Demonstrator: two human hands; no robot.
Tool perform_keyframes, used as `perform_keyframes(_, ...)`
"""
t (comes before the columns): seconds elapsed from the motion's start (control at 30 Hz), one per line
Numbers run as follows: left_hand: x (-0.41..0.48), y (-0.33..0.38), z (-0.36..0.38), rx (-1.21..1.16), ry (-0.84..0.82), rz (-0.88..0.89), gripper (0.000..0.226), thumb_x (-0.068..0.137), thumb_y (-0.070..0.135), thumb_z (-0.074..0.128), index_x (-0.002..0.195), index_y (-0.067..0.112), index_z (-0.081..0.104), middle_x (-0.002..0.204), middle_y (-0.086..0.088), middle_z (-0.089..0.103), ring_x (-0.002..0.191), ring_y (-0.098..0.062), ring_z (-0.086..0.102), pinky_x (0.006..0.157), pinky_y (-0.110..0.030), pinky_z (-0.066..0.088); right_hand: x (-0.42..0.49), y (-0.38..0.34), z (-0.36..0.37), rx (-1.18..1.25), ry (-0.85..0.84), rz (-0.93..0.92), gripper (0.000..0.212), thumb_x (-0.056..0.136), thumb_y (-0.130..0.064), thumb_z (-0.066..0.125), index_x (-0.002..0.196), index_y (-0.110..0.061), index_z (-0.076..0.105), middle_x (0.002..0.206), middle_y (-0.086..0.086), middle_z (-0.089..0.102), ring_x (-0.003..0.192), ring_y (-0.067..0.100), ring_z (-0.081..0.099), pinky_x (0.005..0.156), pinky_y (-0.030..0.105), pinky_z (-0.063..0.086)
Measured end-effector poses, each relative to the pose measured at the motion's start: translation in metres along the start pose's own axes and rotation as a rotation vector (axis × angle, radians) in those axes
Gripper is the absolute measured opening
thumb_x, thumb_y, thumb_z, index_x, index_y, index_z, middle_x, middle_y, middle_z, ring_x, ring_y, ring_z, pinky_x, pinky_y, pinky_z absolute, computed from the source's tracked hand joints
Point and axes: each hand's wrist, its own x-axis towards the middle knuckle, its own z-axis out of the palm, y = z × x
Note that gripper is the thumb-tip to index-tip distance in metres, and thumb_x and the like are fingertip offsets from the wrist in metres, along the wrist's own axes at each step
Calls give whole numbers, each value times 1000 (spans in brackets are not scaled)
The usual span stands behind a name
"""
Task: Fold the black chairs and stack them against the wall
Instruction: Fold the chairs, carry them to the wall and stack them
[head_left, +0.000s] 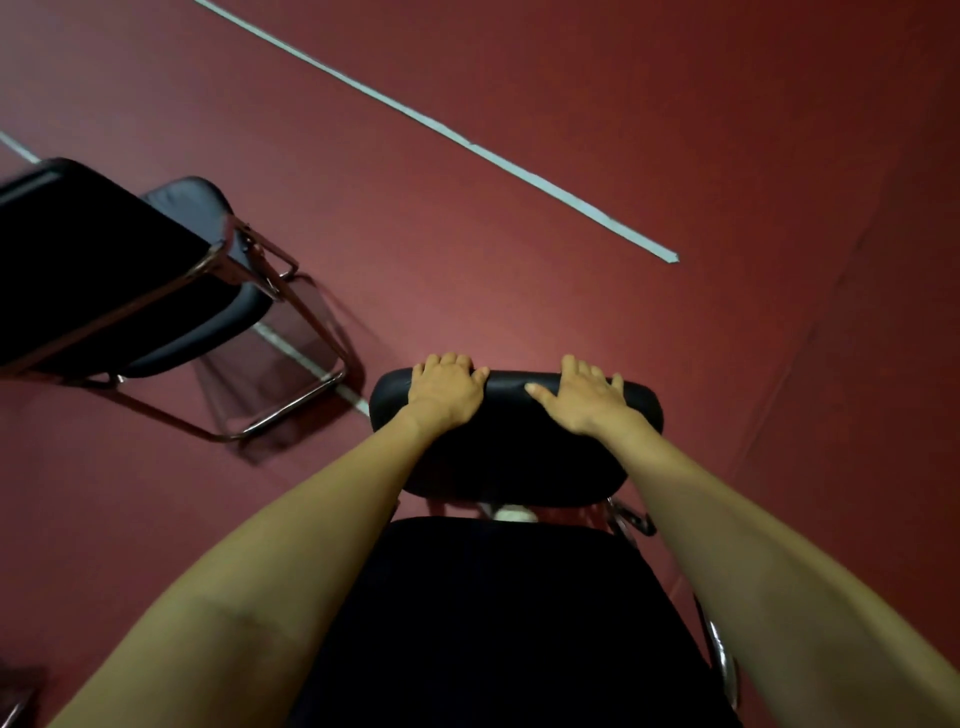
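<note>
Floor (571, 234): dark red, crossed by a pale tape line (467, 141) well beyond the hands.
Black chair (514, 452): directly under both hands and between the forearms. By my reading it is not yet folded, its padded seat reaching from the fingertips back toward the body.
Left hand (447, 389): fingers curled over the pad's far edge near its left corner, thumb on top, gripping.
Right hand (587, 397): fingers wrapped over the same far edge, right of the middle, thumb lying flat toward the left hand.
Key relation: the gripped edge runs left to right across both hands, each equally near it. The pad's front points away from the person, so folding likely means swinging this edge up and back.
Other chair (119, 291): open, well off to the left hand's side, chrome frame (291, 406) on the floor.
</note>
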Motion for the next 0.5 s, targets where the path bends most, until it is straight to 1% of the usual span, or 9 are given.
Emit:
perform_keyframes(0.07,-15,1,2,-21,-8,-26,46,103,38,28,127,6,52,136,-16,49,127,-34,40,108,-43,27,-13,3,2,-36,-35,-23,78,92,-66,28,147,-12,21,152,10,28,140,28,25,113,53,17)
perform_keyframes(0.2,-38,3,6,-42,-31,-58,47,103,39,27,128,6,52,138,-16,48,129,-34,39,108,-44,26,-33,7,8,-124,-83,-64,73,92,-67,28,146,-17,28,148,11,31,137,30,27,112,54,20)
perform_keyframes(0.3,-49,2,8,-62,-44,-69,48,103,40,27,128,7,51,139,-15,47,129,-35,38,109,-45,25,-45,3,15,-164,-76,-64,77,90,-69,29,144,-15,28,147,12,31,136,31,27,111,55,22)
perform_keyframes(0.4,-63,0,16,-77,-24,-60,47,103,41,29,125,6,51,137,-15,48,127,-35,38,107,-44,26,-58,0,22,-198,-59,-76,81,88,-72,29,142,-12,29,143,13,33,133,31,28,108,55,23)
perform_keyframes(0.5,-77,-3,25,-73,-11,-53,45,103,41,30,122,7,52,135,-15,49,125,-37,39,107,-43,27,-73,3,29,-192,-45,-115,78,88,-72,31,137,-11,33,138,13,37,128,31,31,106,54,26)
